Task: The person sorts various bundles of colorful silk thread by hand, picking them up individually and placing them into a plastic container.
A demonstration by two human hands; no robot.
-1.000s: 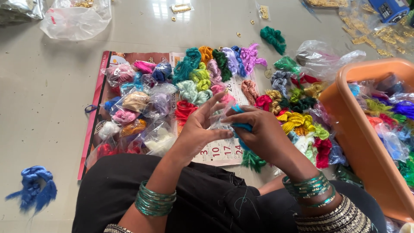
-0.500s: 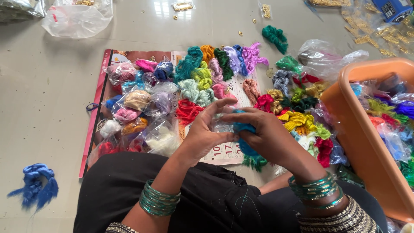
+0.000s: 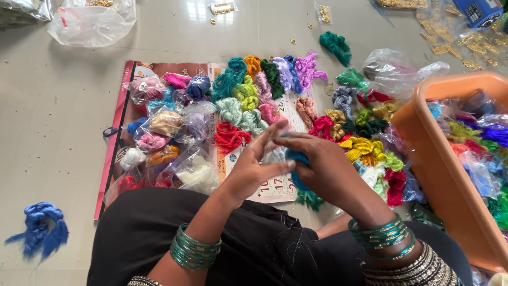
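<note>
Together, left hand and right hand clench one blue thread bundle — both grips grasping it — above a calendar sheet

An orange tub, a blue skein and a clear plastic bag lie on the floor.

Between my hands sits a blue thread bundle — teal bangles ring both my wrists. Beyond them, red skein, yellow skein; right, an orange tub — far left, a blue hank.

Left hand, right hand together, fingers pinching
</note>
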